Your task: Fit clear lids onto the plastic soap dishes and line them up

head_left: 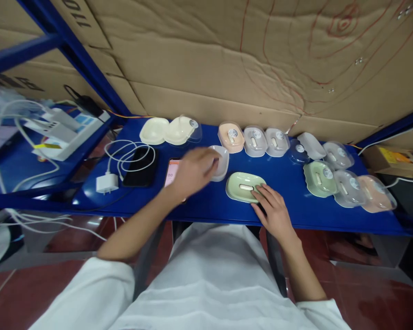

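A pale green soap dish [242, 186] with a small white piece in it lies on the blue shelf [199, 208] in front of me. My right hand [274, 211] rests at its near right rim, fingers stretched onto the edge. My left hand [194, 170] reaches over a white dish [223, 161] just left of the green one, fingers curled at its rim; the hand is blurred by motion. Under my left wrist lies a phone [172, 172] with a pink screen.
Along the back stand cream dishes [154, 130], a peach dish [231, 136] and clear-lidded ones [265, 141]. More lidded dishes [347, 188] sit at the right. A black pouch [139, 170] and white charger [106, 182] with cable lie left. Cardboard wall behind.
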Motion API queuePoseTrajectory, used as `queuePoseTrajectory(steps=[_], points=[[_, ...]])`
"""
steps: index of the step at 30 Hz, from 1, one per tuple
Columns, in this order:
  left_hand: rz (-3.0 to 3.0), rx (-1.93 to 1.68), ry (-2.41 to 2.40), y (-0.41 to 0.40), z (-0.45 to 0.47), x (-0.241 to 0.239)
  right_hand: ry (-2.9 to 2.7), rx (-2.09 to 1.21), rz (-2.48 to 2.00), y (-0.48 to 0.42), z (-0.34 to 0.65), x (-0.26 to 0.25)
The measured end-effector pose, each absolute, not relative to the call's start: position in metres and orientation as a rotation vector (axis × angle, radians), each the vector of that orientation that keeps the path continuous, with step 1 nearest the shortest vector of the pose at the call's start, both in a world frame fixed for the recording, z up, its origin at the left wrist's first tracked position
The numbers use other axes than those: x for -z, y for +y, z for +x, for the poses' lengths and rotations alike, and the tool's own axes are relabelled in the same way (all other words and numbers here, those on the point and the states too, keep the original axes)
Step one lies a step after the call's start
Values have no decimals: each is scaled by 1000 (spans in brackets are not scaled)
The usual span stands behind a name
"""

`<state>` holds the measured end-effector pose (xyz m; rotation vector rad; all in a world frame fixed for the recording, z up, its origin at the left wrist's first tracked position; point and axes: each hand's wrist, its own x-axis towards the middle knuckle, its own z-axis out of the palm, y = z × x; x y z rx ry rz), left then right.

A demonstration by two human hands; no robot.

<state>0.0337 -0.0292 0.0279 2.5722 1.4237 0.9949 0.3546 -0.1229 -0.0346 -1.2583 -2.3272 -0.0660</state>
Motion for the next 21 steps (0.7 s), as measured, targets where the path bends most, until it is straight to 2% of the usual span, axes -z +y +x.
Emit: queuePoseTrajectory(steps=[3,6,11,14,16,19,21], points=[[2449,-755,1882,21,6,-47,-2298,38,-1312,-120,340,36],[2386,-421,2065,54,2,-46,-2283,5,-1369,-117,328,35],[2242,-314,2184,78,8,-31,-2290,-52,-1344,-117,324,34],[2209,-503,2160,80,0,-32,-2284,-69,-1310,-121,327,34],[2201,-834,2069,67,-3,-37,-2264,-69,-1295,-123,329,34],[2216,-1410,1676,20,5,-45,-2212,-51,-1283,-124,330,34],[2257,-1543,1349,-20,19,-44,-2182,-68,-1263,-124,330,34]])
